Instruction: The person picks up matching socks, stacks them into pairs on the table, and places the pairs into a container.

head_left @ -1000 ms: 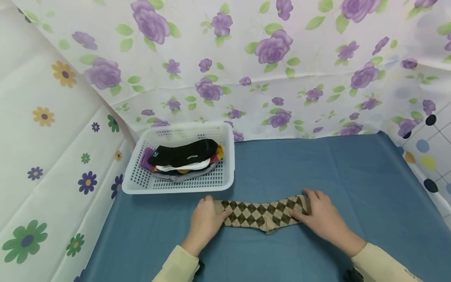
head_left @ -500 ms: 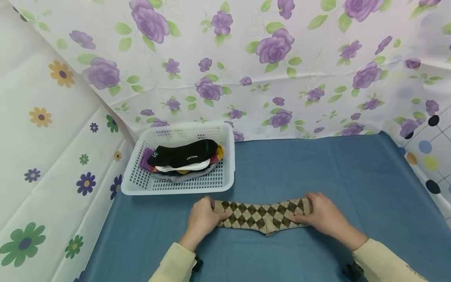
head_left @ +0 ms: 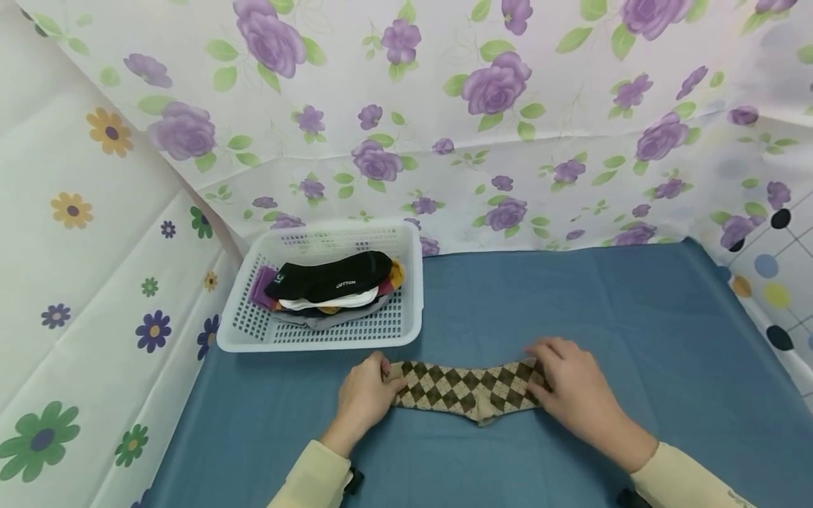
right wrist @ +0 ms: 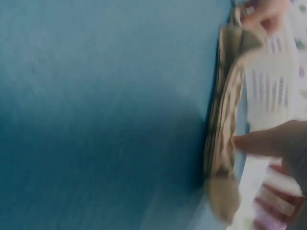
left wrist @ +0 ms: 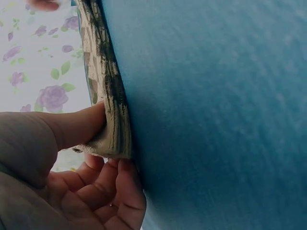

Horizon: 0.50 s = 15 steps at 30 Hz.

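A beige and dark brown argyle sock (head_left: 454, 388) lies stretched sideways on the blue cloth, its heel pointing toward the person. My left hand (head_left: 365, 395) pinches the ribbed cuff end. In the left wrist view, the left thumb (left wrist: 84, 127) presses on top while curled fingers (left wrist: 115, 191) sit at the cuff's edge. Over the toe end is my right hand (head_left: 574, 384), thumb and fingers spread apart. The right wrist view shows the right thumb (right wrist: 261, 143) at the sock's side and the plain toe (right wrist: 223, 199) loose beyond it, with blur.
A white plastic basket (head_left: 317, 344) stands behind the left hand. Inside it lie folded socks, a black one (head_left: 333, 275) on top. Blue cloth (head_left: 540, 303) covers the table, and a floral sheet (head_left: 438, 190) hangs along the back.
My right hand has loosened from the toe end and shifted left over it, its fingers now apart. The left hand keeps its pinch on the cuff, nearly unmoved.
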Motion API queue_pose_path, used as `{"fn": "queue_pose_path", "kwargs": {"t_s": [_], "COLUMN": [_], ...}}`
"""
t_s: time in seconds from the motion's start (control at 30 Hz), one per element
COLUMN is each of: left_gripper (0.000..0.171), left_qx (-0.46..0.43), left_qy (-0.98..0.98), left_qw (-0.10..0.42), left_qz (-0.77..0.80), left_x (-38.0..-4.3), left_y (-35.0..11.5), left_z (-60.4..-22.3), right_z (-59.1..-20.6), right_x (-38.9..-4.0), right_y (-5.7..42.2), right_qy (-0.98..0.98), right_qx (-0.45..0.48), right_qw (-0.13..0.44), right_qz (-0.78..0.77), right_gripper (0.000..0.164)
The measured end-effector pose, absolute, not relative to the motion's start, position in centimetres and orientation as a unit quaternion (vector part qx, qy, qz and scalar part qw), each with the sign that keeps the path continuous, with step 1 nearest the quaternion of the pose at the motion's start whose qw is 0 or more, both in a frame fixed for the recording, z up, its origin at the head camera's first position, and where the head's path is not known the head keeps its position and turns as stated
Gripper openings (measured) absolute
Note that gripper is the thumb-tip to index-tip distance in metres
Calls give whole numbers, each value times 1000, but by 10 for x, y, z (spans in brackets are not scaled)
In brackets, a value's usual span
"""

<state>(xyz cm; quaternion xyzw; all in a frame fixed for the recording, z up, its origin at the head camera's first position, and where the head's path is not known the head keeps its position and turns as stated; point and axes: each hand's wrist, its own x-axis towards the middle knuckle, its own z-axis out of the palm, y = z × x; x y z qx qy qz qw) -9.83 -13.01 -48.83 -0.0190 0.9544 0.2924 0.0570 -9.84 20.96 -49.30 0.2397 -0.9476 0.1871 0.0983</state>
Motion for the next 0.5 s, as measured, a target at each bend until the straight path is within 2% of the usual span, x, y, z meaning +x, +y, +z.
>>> {"fn": "queue_pose_path", "kwargs": {"t_s": [0.07,0.17,0.23,0.3,0.5], "left_gripper": [32,31,29,27,24], "left_qx": [-18,-15,-13,-12,-30], "left_qy": [954,953,952,951,943], "left_qw": [59,64,69,75,100], "left_qz": [294,296,297,299,315], "left_x": [-99,-101,-103,-105,-112], "left_y": [-131,-132,-132,-133,-139], "left_z": [-489,-489,-489,-488,-486], "right_z": [-493,-495,-497,-499,-501], "right_x": [-91,-78,-71,-67,-65], "right_y": [200,189,186,186,185], "right_qy": [-917,-875,-861,-858,-864], "right_qx": [332,430,450,449,453], "right_qw": [91,2,-62,-101,-129], "right_qz": [201,225,227,226,179], "right_gripper": [50,49,50,50,54]}}
